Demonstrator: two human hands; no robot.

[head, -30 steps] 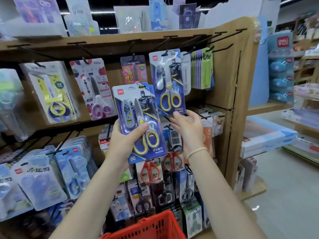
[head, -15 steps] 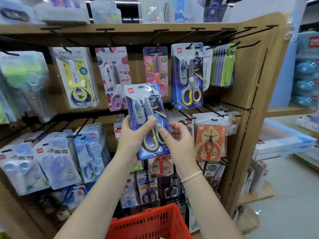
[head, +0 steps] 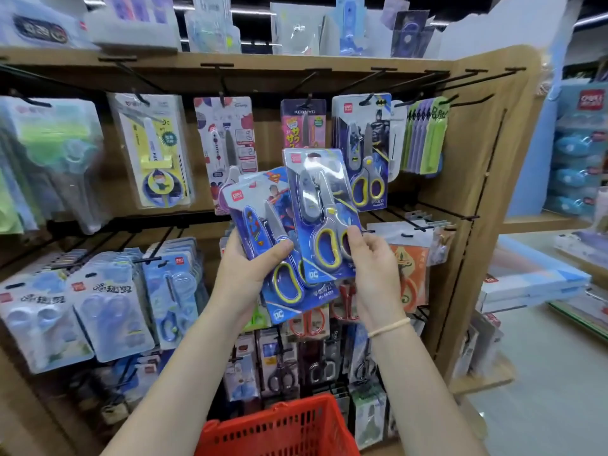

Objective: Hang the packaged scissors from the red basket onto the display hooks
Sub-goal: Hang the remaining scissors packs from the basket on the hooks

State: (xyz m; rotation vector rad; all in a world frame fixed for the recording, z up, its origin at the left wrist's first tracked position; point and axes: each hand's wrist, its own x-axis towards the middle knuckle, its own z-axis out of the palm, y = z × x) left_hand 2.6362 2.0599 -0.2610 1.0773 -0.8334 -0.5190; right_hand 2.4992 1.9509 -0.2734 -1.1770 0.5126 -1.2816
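My left hand [head: 245, 271] grips a blue Superman scissors pack [head: 263, 232] by its lower part, thumb across the front. My right hand [head: 370, 258] pinches the lower right edge of a Batman scissors pack [head: 317, 205], held upright just in front of the Superman one and overlapping it. A matching Batman pack [head: 363, 149] hangs on a top-row hook [head: 368, 100] just above and to the right. The red basket [head: 279, 429] sits low in front of me, only its rim showing.
The wooden display [head: 487, 179] carries two rows of black hooks crowded with packaged scissors. Green and purple packs [head: 426, 136] hang at the far right of the top row. Bare hooks [head: 411, 222] stick out on the lower row, right of my hands.
My right hand has taken the Batman pack off the front and lifted it to the right, uncovering a Superman pack that stays in my left hand. The view has shifted left and closer.
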